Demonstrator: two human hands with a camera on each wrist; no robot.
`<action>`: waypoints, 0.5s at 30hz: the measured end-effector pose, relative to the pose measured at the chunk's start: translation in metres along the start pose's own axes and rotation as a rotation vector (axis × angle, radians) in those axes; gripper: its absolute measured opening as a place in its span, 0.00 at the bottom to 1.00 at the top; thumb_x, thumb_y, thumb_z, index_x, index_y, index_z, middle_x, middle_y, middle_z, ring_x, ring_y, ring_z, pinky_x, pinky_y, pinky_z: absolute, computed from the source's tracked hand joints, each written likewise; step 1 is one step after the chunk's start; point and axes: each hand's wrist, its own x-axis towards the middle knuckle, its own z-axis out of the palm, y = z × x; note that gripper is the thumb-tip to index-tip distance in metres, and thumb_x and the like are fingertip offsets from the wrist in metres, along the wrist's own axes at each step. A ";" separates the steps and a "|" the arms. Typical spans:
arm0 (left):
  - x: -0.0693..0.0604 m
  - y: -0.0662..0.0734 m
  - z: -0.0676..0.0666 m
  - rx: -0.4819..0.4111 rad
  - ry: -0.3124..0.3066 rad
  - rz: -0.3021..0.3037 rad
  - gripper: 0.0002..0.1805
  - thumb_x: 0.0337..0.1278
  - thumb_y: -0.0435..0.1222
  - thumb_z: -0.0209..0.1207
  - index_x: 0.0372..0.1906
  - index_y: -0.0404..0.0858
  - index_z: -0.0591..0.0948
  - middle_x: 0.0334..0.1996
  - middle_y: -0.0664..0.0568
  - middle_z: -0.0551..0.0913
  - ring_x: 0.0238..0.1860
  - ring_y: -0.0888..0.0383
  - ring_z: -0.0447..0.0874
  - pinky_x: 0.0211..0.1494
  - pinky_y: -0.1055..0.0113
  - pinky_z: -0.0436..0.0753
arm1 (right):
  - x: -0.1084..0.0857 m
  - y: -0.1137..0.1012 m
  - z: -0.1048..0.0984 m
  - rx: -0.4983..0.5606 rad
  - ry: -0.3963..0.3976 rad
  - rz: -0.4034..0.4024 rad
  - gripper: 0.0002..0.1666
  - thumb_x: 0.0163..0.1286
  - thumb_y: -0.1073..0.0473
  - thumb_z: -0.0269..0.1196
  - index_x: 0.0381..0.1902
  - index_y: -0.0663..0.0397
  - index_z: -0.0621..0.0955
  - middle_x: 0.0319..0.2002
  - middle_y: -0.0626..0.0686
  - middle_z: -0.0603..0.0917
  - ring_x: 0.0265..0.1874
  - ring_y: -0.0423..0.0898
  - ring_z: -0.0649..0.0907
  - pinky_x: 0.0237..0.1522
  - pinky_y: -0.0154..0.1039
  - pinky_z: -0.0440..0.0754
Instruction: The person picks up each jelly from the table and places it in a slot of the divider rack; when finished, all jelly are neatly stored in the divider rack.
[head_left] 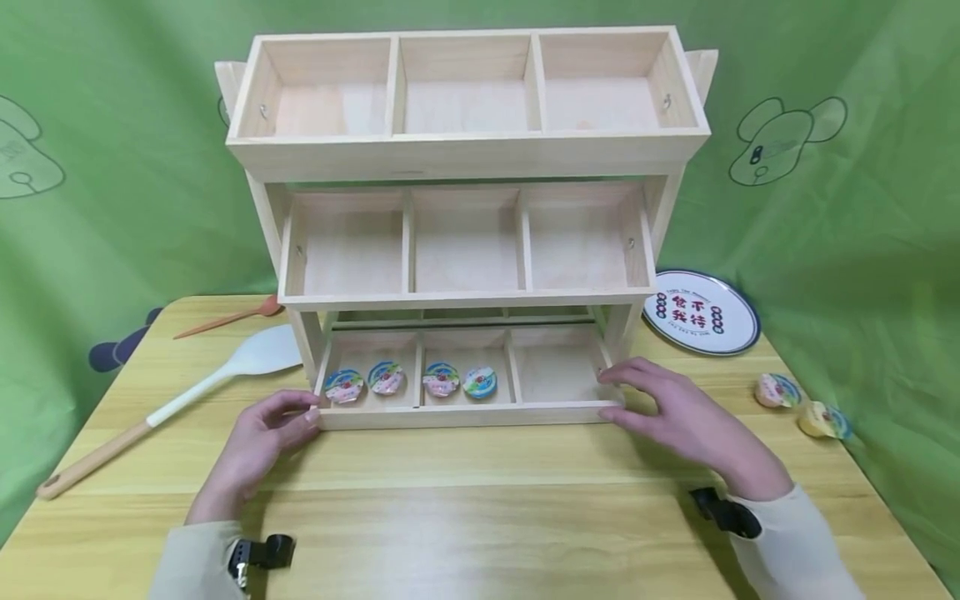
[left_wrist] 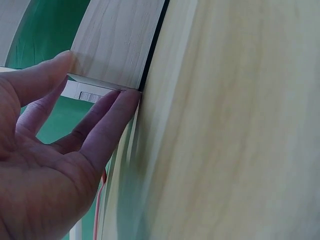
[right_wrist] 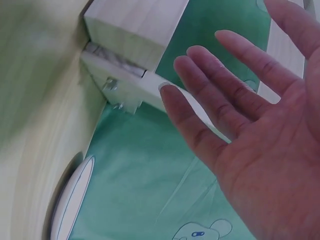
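A three-tier wooden shelf rack (head_left: 465,158) stands on the table, each tier split into three compartments. In its bottom tray, two jelly cups (head_left: 386,377) sit in the left compartment and two more jelly cups (head_left: 440,380) in the middle one; the right one holds nothing. My left hand (head_left: 258,437) grips the tray's left front corner; in the left wrist view, thumb and fingertips (left_wrist: 131,96) meet the end of the wooden board (left_wrist: 112,42). At the right front corner is my right hand (head_left: 686,417), its fingers (right_wrist: 187,115) spread and extended; contact is unclear.
On the left lie a white spatula (head_left: 262,352) with a wooden handle and a small orange-brown spoon (head_left: 240,317). A round plate with lettering (head_left: 701,312) lies at the right rear. Two jelly cups (head_left: 777,390) rest near the right edge. A green curtain (head_left: 847,225) hangs behind.
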 end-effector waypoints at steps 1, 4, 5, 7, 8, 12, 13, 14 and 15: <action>0.000 0.000 0.000 0.001 0.000 0.002 0.22 0.63 0.32 0.62 0.58 0.25 0.74 0.58 0.33 0.73 0.47 0.59 0.82 0.55 0.66 0.82 | -0.001 0.002 0.000 0.003 0.003 0.004 0.25 0.67 0.49 0.67 0.56 0.57 0.80 0.55 0.55 0.80 0.56 0.59 0.77 0.59 0.62 0.74; 0.000 -0.001 -0.001 -0.012 -0.001 -0.001 0.22 0.63 0.31 0.62 0.58 0.24 0.74 0.58 0.34 0.72 0.48 0.60 0.82 0.56 0.66 0.81 | -0.005 0.008 0.001 0.002 0.015 0.013 0.24 0.66 0.50 0.68 0.56 0.56 0.80 0.54 0.54 0.80 0.55 0.58 0.78 0.58 0.62 0.74; 0.000 -0.001 -0.001 -0.013 -0.001 -0.002 0.22 0.63 0.31 0.62 0.58 0.24 0.74 0.58 0.33 0.72 0.48 0.60 0.82 0.56 0.66 0.81 | -0.006 0.010 0.001 0.000 0.018 0.018 0.24 0.66 0.51 0.68 0.56 0.56 0.80 0.54 0.54 0.80 0.55 0.58 0.78 0.58 0.62 0.74; 0.000 -0.002 -0.001 -0.020 -0.002 -0.005 0.22 0.63 0.31 0.62 0.58 0.24 0.73 0.58 0.33 0.72 0.48 0.59 0.82 0.56 0.66 0.81 | -0.009 0.013 0.001 0.001 0.025 0.025 0.23 0.66 0.54 0.68 0.56 0.56 0.80 0.55 0.55 0.80 0.56 0.58 0.77 0.58 0.62 0.74; 0.000 -0.002 -0.001 -0.024 -0.003 -0.009 0.21 0.63 0.30 0.61 0.58 0.24 0.73 0.58 0.34 0.72 0.48 0.59 0.82 0.56 0.65 0.81 | -0.010 0.014 0.001 0.004 0.024 0.036 0.23 0.66 0.55 0.68 0.57 0.56 0.80 0.55 0.56 0.80 0.56 0.59 0.77 0.59 0.63 0.73; 0.001 -0.003 -0.001 -0.034 -0.011 -0.013 0.22 0.63 0.30 0.62 0.58 0.24 0.73 0.59 0.34 0.71 0.49 0.59 0.81 0.57 0.64 0.80 | -0.015 0.018 -0.005 0.016 0.017 0.089 0.23 0.66 0.57 0.68 0.57 0.57 0.79 0.56 0.59 0.79 0.56 0.63 0.76 0.58 0.67 0.72; 0.001 -0.003 0.000 -0.032 -0.013 -0.014 0.22 0.63 0.30 0.61 0.58 0.24 0.73 0.59 0.34 0.71 0.49 0.58 0.81 0.57 0.64 0.80 | -0.017 0.019 -0.007 0.016 0.015 0.100 0.23 0.67 0.56 0.68 0.58 0.57 0.79 0.57 0.59 0.79 0.57 0.64 0.75 0.58 0.67 0.71; 0.002 -0.003 -0.001 -0.029 -0.013 -0.015 0.22 0.63 0.31 0.62 0.58 0.24 0.73 0.59 0.34 0.71 0.49 0.58 0.81 0.57 0.65 0.80 | -0.018 0.020 -0.008 0.017 0.015 0.106 0.24 0.67 0.56 0.67 0.58 0.58 0.79 0.57 0.60 0.78 0.57 0.65 0.75 0.58 0.68 0.71; 0.001 -0.002 -0.001 -0.030 -0.014 -0.015 0.22 0.63 0.31 0.61 0.58 0.24 0.73 0.59 0.34 0.71 0.49 0.58 0.81 0.57 0.65 0.80 | -0.020 0.022 -0.010 0.017 0.020 0.108 0.24 0.67 0.56 0.67 0.58 0.58 0.78 0.57 0.61 0.78 0.56 0.65 0.75 0.57 0.68 0.71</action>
